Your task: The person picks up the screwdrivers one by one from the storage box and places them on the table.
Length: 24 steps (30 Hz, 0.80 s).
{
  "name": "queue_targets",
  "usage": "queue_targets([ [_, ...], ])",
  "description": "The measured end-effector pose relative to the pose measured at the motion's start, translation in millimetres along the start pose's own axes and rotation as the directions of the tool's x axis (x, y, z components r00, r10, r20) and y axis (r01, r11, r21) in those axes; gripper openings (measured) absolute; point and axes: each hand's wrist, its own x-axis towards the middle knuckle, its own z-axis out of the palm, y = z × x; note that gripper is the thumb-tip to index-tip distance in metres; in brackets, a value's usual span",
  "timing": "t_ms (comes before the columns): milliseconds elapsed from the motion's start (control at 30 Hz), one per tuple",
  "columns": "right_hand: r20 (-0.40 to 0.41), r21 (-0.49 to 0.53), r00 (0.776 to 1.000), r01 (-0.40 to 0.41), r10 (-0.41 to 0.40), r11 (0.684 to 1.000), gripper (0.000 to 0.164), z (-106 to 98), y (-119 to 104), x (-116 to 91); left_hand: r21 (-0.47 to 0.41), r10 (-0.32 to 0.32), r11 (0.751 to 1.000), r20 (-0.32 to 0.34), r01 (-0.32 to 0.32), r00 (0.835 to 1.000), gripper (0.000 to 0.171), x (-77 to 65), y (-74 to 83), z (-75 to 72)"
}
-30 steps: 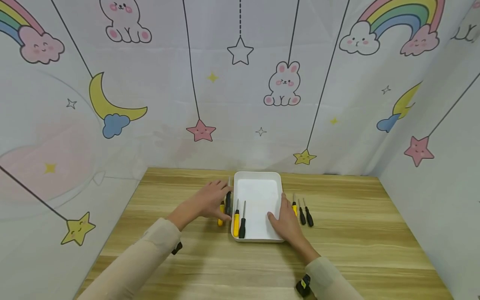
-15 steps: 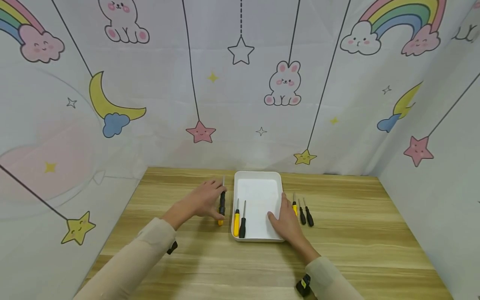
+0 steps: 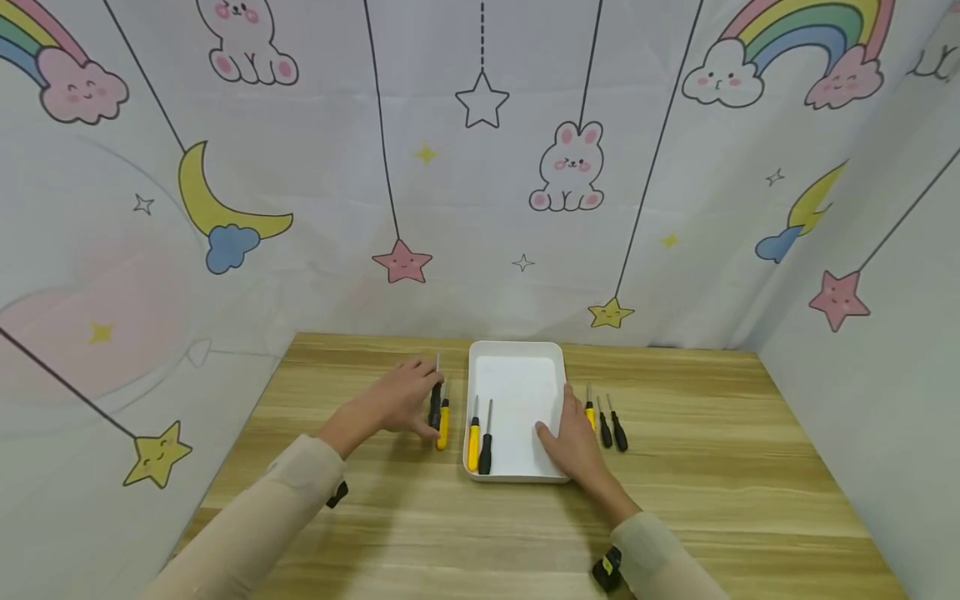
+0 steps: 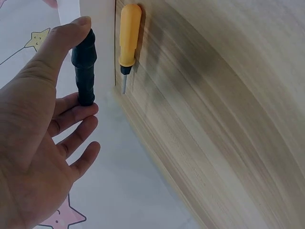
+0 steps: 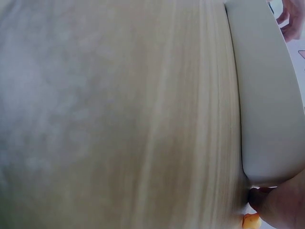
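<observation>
My left hand (image 3: 396,398) pinches a black-handled screwdriver (image 3: 435,404) by its two ends of the handle, left of the white tray, with its shaft pointing to the back wall. In the left wrist view the thumb presses one end of the black handle (image 4: 85,67) and fingertips the other. Right beside it on the table lies a yellow screwdriver (image 3: 443,425). My right hand (image 3: 577,446) grips the right wall of the white tray (image 3: 517,375), thumb over the inside, fingers outside. Inside the tray's left side lie a yellow screwdriver (image 3: 473,446) and a black one (image 3: 485,454).
To the tray's right, a yellow screwdriver (image 3: 589,414) lies partly behind the right hand, beside two black screwdrivers (image 3: 604,433). The wooden table (image 3: 690,467) meets a patterned cloth wall (image 3: 495,300) at the back and both sides.
My left hand has moved left, away from the tray edge, carrying the black screwdriver past the yellow one on the table. The right hand and tray have stayed put.
</observation>
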Motion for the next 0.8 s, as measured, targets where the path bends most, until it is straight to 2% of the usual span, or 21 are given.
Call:
queue_targets([
  [367, -0.007, 0.010, 1.000, 0.000, 0.000, 1.000, 0.090, 0, -1, 0, 0.000, -0.019, 1.000, 0.053, 0.019, 0.998, 0.101, -1.2, 0.3, 2.8],
  [600, 0.002, 0.013, 1.000, -0.010, 0.010, 1.000, 0.092, -1, -2, 0, 0.037, -0.025, 0.999, 0.089, 0.022, 0.996, 0.101, -1.4, -1.1, 9.4],
  [800, -0.004, 0.017, 1.000, -0.004, 0.004, 1.000, 0.091, 0, -1, 0, 0.013, -0.032, 0.999, 0.097, 0.031, 0.995, 0.101, -2.2, -1.5, 15.0],
])
